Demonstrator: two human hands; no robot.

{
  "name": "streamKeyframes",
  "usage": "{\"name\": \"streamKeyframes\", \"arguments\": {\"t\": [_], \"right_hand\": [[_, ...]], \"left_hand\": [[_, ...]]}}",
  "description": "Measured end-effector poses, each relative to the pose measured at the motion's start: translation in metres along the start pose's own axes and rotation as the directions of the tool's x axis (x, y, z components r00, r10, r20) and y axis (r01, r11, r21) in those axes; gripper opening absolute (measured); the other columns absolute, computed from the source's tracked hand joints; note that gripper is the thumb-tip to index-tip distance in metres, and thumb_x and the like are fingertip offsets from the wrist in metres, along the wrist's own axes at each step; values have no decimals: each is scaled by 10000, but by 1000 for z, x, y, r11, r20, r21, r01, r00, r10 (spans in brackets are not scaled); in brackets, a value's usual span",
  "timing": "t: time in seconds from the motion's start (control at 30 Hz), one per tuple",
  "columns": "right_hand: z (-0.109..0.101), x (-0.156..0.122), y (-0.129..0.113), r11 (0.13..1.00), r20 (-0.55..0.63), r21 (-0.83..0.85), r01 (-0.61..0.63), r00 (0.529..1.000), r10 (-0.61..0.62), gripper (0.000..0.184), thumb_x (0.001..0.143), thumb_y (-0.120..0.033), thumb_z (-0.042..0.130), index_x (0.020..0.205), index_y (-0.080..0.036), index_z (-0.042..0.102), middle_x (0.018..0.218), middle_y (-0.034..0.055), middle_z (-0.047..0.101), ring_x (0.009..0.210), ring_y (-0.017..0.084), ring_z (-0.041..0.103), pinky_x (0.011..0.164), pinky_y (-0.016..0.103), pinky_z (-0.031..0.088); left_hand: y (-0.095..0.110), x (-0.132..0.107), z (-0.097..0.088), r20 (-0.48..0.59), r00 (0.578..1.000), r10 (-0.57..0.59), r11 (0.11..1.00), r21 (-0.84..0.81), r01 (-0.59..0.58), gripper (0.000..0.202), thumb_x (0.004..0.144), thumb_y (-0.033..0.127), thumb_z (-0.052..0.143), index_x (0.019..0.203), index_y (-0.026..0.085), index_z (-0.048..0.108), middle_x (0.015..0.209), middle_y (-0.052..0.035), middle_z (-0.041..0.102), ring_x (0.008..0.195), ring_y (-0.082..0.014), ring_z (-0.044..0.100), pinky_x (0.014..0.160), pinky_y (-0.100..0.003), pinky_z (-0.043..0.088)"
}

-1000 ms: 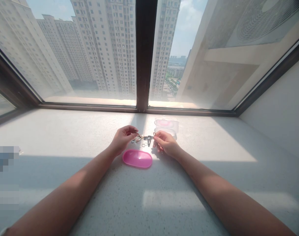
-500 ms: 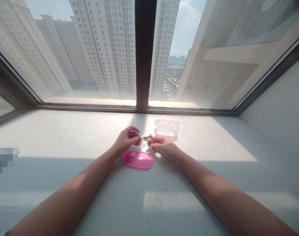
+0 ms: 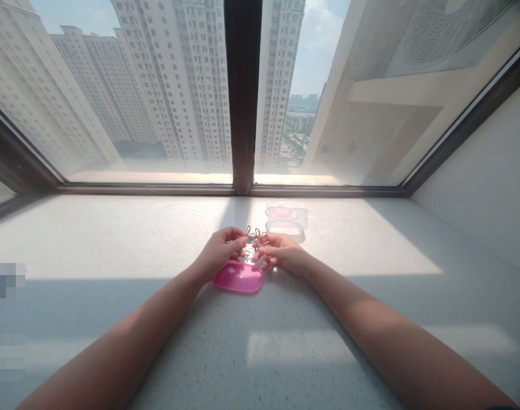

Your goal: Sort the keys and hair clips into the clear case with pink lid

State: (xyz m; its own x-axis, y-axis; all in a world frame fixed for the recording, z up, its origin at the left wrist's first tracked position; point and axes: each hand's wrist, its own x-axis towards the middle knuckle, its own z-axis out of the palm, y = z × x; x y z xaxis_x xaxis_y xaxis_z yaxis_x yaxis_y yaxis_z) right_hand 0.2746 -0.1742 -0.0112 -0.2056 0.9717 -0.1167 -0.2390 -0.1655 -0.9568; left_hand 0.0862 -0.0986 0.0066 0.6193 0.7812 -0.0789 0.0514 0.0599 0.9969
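Between my two hands is a small bunch of thin brown loops point(image 3: 257, 234), looking like hair ties; their exact kind is too small to tell. My left hand point(image 3: 219, 250) pinches the bunch from the left, thumb and fingertips together. From the right, my right hand point(image 3: 287, 253) grips the other side, its lower fingers curled loosely. Small thin rings point(image 3: 249, 254) show below the bunch. Just nearer to me lies a shallow pink oval dish or lid point(image 3: 238, 280), close under my left hand.
A clear plastic case point(image 3: 286, 229) with a pinkish patch lies behind my right hand. All of this is on a pale speckled windowsill point(image 3: 200, 353), crossed by sun and shadow. The dark window frame point(image 3: 242, 114) rises behind, with a white wall point(image 3: 490, 171) at the right.
My left hand has lowered slightly and come nearer my right hand. The brown loops now stand up together between the fingertips. The whole view has shifted a little.
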Motion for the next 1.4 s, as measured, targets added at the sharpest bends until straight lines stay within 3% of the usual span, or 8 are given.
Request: {"name": "streamKeyframes", "arguments": {"t": [0.37,0.6,0.77,1.03,1.1,1.2,1.27,1.4], "right_hand": [[-1,1,0,1000,-7,13,-23,1000,23,282,717,-241,742,925,-123,593,813,94,705,552,126,643,447,181,444],[-1,1,-1,999,2,30,-24,1000,24,251,714,-213,737,899,-103,608,803,97,702,547,111,636,476,186,468],[0,1,-2,999,-26,26,-43,999,43,246,700,-210,750,870,-94,615,778,95,699,542,109,633,482,187,470],[-5,3,2,999,-15,14,-47,999,47,240,727,-220,741,886,-96,610,809,91,693,561,106,634,505,193,488],[-5,3,2,999,-11,14,-50,999,50,240,726,-213,743,887,-95,610,810,92,692,566,105,635,507,190,488],[-4,3,2,999,-7,26,-45,999,45,245,719,-212,749,884,-94,613,805,94,692,563,106,635,491,181,475],[-4,3,1,999,-10,32,-43,999,43,246,711,-213,754,875,-93,616,795,94,692,552,104,631,481,178,466],[-2,2,0,998,-17,28,-49,999,50,232,704,-204,758,854,-91,620,790,91,689,553,98,627,483,173,463]], "left_hand": [[-7,3,-5,93,991,-94,983,-151,108,243,674,280,773,796,131,625,788,-37,644,666,-119,630,739,-321,548],[1,-3,-7,52,987,-155,984,97,149,230,742,342,694,829,151,597,663,-26,630,575,-141,617,586,-301,520],[-5,8,-18,-137,986,94,976,207,-65,268,729,405,671,818,160,611,716,-25,631,643,-166,614,575,-288,501],[5,16,-44,-362,840,404,849,490,-197,277,817,410,560,911,160,633,892,-57,661,804,-180,588,727,-287,459],[17,8,-45,-309,879,364,833,531,-159,281,825,419,546,907,162,627,869,-55,651,759,-171,579,680,-277,452],[32,-7,-45,-53,997,56,843,537,-19,282,807,439,553,866,169,610,665,-6,585,539,-125,497,525,-242,391],[36,-13,-45,152,975,-160,806,590,40,266,785,431,568,821,171,614,610,7,552,505,-123,479,491,-234,361],[33,-14,-50,-21,973,-232,562,813,152,235,808,383,490,758,180,598,703,-29,604,606,-161,544,520,-246,369]]}}
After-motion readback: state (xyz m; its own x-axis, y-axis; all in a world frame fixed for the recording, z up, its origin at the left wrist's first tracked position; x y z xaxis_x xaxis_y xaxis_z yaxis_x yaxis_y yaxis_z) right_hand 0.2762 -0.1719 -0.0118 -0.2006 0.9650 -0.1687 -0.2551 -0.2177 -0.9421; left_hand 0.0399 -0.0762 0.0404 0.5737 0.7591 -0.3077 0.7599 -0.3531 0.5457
